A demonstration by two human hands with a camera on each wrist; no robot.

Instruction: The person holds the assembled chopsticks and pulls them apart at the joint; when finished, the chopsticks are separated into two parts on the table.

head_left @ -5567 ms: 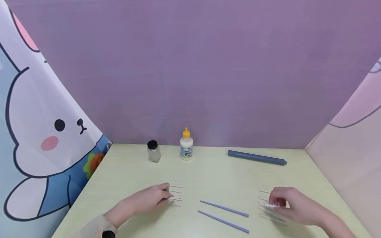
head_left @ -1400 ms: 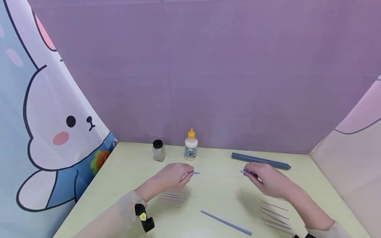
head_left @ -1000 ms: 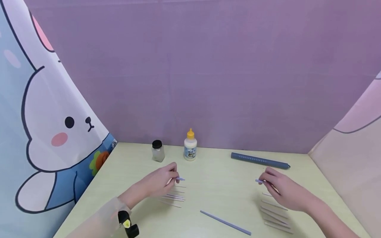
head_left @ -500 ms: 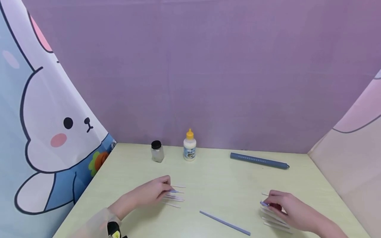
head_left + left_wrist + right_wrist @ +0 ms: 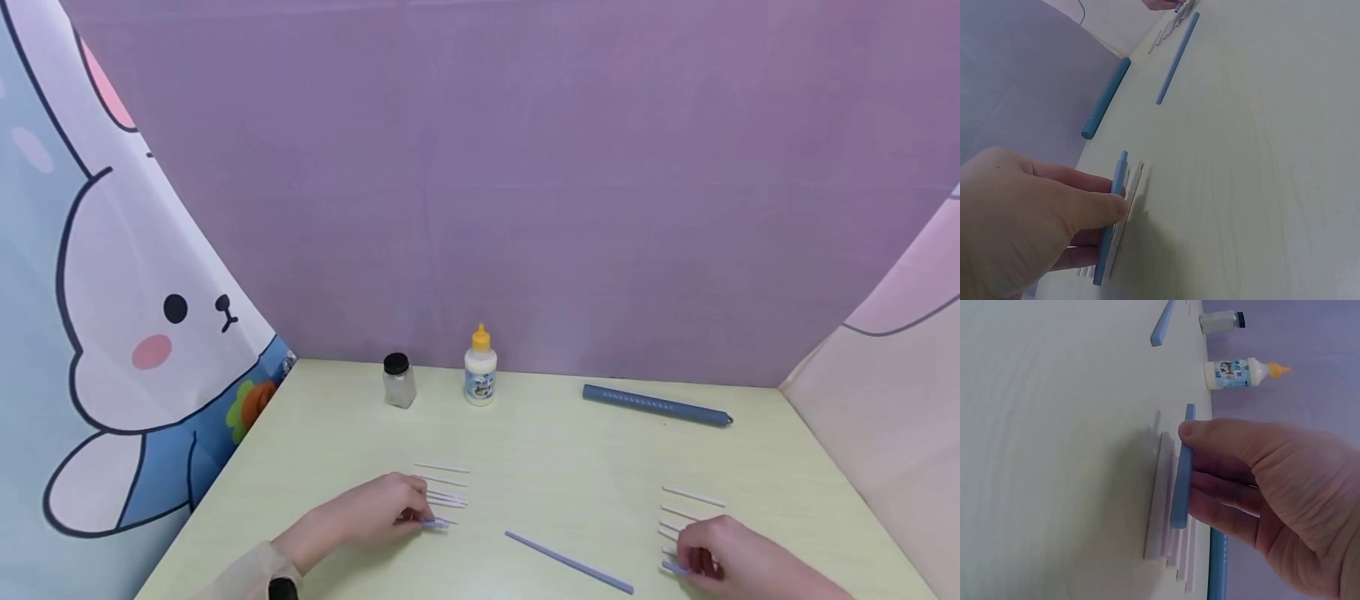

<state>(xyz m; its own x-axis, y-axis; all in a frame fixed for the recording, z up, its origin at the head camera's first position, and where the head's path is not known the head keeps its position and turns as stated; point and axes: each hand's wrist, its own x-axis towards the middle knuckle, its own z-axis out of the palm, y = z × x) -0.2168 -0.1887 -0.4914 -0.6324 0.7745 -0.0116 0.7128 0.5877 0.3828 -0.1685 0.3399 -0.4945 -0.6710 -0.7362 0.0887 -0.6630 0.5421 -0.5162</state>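
My left hand [image 5: 386, 510] pinches a slim blue chopstick piece [image 5: 1104, 253] between thumb and fingers; a narrower plug shows at its far end in the left wrist view. Close by is a row of thin white chopstick pieces [image 5: 442, 467], partly covered by the hand. At the right, my right hand [image 5: 731, 557] pinches a blue chopstick piece [image 5: 1180, 490] over the near end of a row of thicker white chopstick pieces [image 5: 693, 497]. A whole blue chopstick [image 5: 568, 562] lies slantwise on the table between the hands.
Along the back stand a black-capped clear jar [image 5: 399, 383] and a white bottle [image 5: 480, 377] with a yellow nozzle. A long dark blue case [image 5: 657, 405] lies at the back right. A purple cloth wall [image 5: 525, 208] rises behind the pale table [image 5: 540, 442].
Two whole blue chopsticks lay on the table at first; one is now in two pieces, one per hand. Over the last second both hands moved nearer the front, along the white rows.
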